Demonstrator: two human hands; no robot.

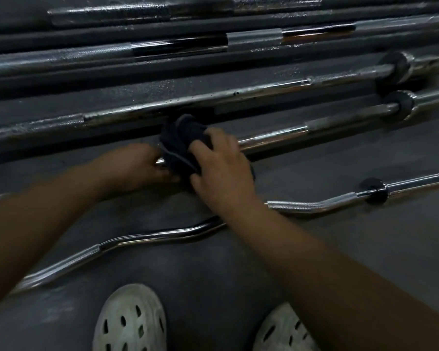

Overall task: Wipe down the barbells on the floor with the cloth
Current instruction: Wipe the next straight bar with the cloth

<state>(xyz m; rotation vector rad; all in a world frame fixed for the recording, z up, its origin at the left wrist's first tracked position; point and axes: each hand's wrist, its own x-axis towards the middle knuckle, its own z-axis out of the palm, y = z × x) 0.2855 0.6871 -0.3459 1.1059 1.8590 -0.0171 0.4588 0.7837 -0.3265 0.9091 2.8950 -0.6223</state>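
Dark cloth (180,145) is bunched around the shaft of a straight barbell (271,138), near its middle, down on the grey floor (340,249). The right hand (221,168) is clamped over the cloth, fingers curled across the top and thumb underneath. The left hand (137,165) sits at the cloth's left edge with fingers curled in, but blur hides whether they grip the bar or the cloth. A chrome curl bar (162,233) lies nearer, passing under the right forearm. Beyond, more long barbells (213,97) lie side by side. Two white perforated clogs (131,323) show at the bottom edge.
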